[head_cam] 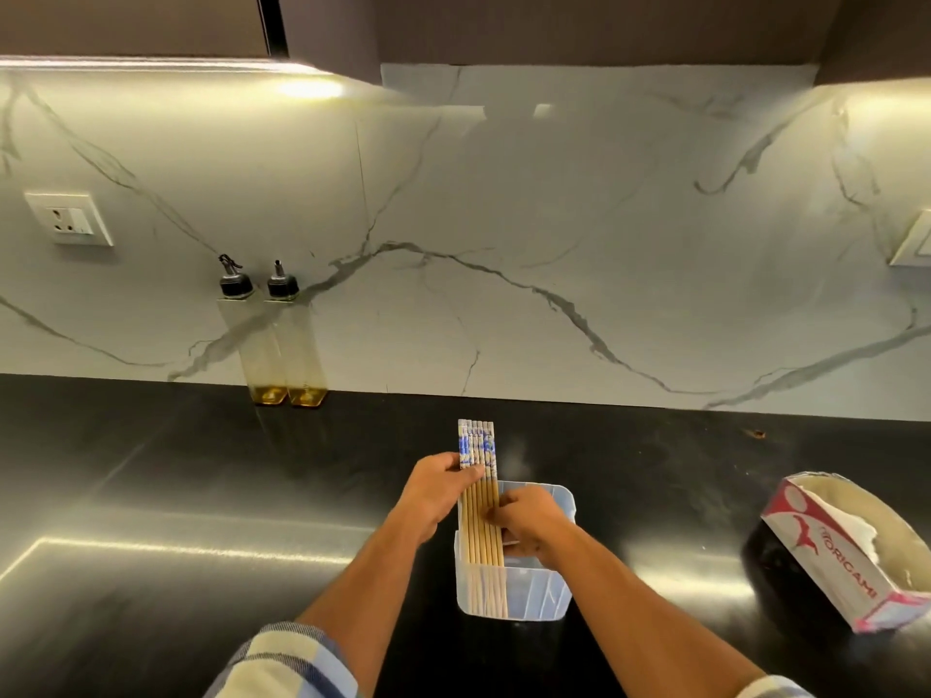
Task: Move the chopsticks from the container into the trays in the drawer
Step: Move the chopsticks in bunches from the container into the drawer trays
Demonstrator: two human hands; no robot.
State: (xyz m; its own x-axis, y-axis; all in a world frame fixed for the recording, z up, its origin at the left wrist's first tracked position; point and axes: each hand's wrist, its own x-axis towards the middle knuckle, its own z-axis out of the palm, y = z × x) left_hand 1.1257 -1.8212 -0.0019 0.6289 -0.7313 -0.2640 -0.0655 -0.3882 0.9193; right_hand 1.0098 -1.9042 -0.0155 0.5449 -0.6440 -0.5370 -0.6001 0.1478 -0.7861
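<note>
Hands (438, 491) around chopsticks (481, 501), oil bottles (282, 340) behind.

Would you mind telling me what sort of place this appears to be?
Most likely a home kitchen: a dark countertop runs below a marble-patterned backsplash, two oil bottles stand against the wall, and chopsticks stand in a clear container beside a tissue box.

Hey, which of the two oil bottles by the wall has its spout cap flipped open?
The left oil bottle: a small cap and loop stick out sideways from its spout. The right oil bottle shows just a straight, plain spout.
</note>
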